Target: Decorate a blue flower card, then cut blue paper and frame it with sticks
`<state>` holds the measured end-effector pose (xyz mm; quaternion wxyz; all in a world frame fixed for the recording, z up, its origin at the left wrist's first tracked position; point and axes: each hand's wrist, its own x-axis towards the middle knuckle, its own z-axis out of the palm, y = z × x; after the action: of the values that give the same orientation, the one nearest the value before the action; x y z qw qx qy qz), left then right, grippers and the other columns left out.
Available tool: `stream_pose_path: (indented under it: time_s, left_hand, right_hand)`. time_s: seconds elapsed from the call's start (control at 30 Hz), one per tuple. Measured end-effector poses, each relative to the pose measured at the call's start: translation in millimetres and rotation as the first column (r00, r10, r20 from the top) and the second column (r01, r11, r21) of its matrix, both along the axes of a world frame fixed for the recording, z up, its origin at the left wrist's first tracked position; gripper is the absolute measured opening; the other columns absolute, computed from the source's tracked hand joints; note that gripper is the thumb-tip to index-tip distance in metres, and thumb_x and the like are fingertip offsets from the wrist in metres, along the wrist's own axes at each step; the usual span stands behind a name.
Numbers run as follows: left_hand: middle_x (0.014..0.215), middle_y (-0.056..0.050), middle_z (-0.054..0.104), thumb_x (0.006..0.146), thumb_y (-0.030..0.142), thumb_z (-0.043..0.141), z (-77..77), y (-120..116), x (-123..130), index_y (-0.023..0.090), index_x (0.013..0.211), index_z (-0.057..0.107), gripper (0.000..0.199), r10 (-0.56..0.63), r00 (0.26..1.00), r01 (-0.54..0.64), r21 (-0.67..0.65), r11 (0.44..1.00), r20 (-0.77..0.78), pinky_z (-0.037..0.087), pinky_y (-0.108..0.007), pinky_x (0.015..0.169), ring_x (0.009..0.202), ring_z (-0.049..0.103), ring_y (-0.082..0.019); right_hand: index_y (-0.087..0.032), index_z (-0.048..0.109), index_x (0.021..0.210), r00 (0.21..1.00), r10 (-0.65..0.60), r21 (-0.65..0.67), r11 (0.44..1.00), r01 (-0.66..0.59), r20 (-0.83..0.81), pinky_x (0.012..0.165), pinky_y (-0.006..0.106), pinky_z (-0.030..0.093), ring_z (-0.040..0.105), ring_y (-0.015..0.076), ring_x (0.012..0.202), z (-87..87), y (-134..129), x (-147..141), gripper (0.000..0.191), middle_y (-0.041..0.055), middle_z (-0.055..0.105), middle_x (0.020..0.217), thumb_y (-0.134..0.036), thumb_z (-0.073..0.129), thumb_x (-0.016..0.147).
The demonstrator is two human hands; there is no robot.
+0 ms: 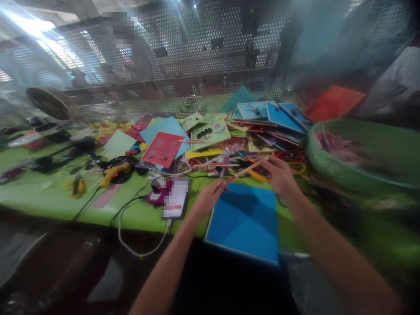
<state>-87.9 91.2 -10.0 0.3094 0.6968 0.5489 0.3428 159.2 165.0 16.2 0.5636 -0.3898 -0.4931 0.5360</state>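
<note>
Between my two hands is a thin pale wooden stick (246, 169), slanting up to the right, with a red part close to its lower end. My left hand (210, 196) pinches that lower end. At the upper end, the fingers of my right hand (278, 174) are closed on the stick. Below them lies a square blue board (244, 225) at the table's front edge, with pale strips along its left and bottom borders. Another thin stick (216, 166) lies just behind my hands. Motion blur hides fine detail.
A phone (176, 197) with a white cable lies left of the board. Yellow-handled tools (114, 174) lie further left on the green table (138, 210). Behind are a red card (162, 149) and piled decorated boards (252, 110). A green basin (361, 170) stands at right.
</note>
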Motion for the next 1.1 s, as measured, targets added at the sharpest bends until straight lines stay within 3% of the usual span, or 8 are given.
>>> stream_pose_path:
  time_s: [0.13,0.33,0.5,0.63,0.73,0.87,1.0,1.1]
  left_hand:
    - [0.1,-0.006,0.077,0.103,0.046,0.045,17.3,-35,-18,0.021,0.095,0.072,0.038,0.105,0.994,-0.105,-0.02,0.994,0.005,0.052,-0.032,0.087,0.095,0.07,-0.024]
    - [0.108,-0.005,0.081,0.099,0.055,0.05,31.4,-143,-87,0.025,0.106,0.078,0.042,0.332,0.927,-0.349,-0.075,0.934,-0.176,0.059,-0.035,0.093,0.103,0.074,-0.027]
    - [0.116,-0.002,0.081,0.096,0.053,0.05,18.6,-234,-153,0.031,0.118,0.079,0.042,0.35,0.799,-0.439,-0.076,0.895,-0.488,0.061,-0.037,0.095,0.107,0.076,-0.028]
    - [0.133,-0.006,0.074,0.093,0.052,0.054,28.0,-267,-172,0.033,0.137,0.07,0.051,0.423,0.563,-0.451,0.165,0.877,-0.71,0.052,-0.057,0.11,0.122,0.069,-0.037]
    - [0.147,-0.002,0.066,0.097,0.047,0.054,50.1,-250,-154,0.039,0.145,0.062,0.049,0.472,0.624,-0.351,0.316,0.881,-0.623,0.045,-0.053,0.119,0.135,0.061,-0.033]
    - [0.147,-0.001,0.065,0.103,0.043,0.052,68.5,-174,-98,0.037,0.145,0.062,0.044,0.443,0.793,-0.312,0.345,0.885,-0.419,0.042,-0.049,0.122,0.138,0.058,-0.028]
    - [0.149,-0.009,0.064,0.106,0.041,0.05,60.2,-79,-34,0.025,0.15,0.058,0.047,0.22,0.936,-0.141,0.28,0.95,-0.276,0.042,-0.049,0.12,0.14,0.056,-0.028]
    - [0.153,-0.011,0.06,0.106,0.039,0.054,47.1,-28,3,0.026,0.157,0.049,0.054,0.138,0.94,-0.065,0.232,0.97,-0.311,0.043,-0.048,0.116,0.139,0.056,-0.031]
  right_hand:
    - [-0.024,0.078,0.077,0.995,-0.064,-0.012,0.998,0.063,-0.073,0.062,0.029,0.051,0.061,0.015,0.067,2.9,7,10,0.036,0.0004,0.07,0.073,-0.053,0.093,0.061]
    - [-0.021,0.073,0.077,0.967,-0.204,0.002,0.978,0.207,-0.154,0.058,0.03,0.049,0.056,0.0128,0.06,6.6,15,21,0.028,-0.001,0.065,0.071,-0.042,0.089,0.068]
    - [-0.025,0.072,0.073,0.95,-0.27,0.017,0.961,0.276,-0.16,0.058,0.031,0.047,0.054,0.0145,0.063,3.5,22,28,0.023,-0.0005,0.067,0.072,-0.039,0.089,0.068]
    - [-0.026,0.077,0.076,0.958,-0.246,0.031,0.967,0.253,-0.145,0.062,0.035,0.048,0.055,0.0168,0.066,-0.7,20,25,0.017,0.0025,0.07,0.078,-0.037,0.089,0.07]
    - [-0.028,0.078,0.078,0.975,-0.197,0.053,0.978,0.203,-0.107,0.062,0.038,0.049,0.058,0.0197,0.068,-2.3,16,21,0.018,0.0037,0.071,0.08,-0.039,0.089,0.07]
    - [-0.03,0.078,0.074,0.984,-0.158,0.042,0.986,0.162,-0.078,0.058,0.036,0.048,0.055,0.0181,0.063,-3.9,12,17,0.021,0.0012,0.071,0.078,-0.044,0.092,0.066]
    - [-0.028,0.079,0.079,0.995,-0.073,0.04,0.996,0.076,-0.07,0.057,0.031,0.049,0.055,0.0146,0.063,-6.0,11,15,0.027,-0.0015,0.072,0.079,-0.046,0.092,0.066]
    - [-0.023,0.079,0.082,0.995,-0.054,0.024,0.998,0.056,-0.087,0.058,0.028,0.049,0.057,0.0131,0.063,-7.3,10,11,0.032,-0.0006,0.071,0.077,-0.046,0.093,0.064]
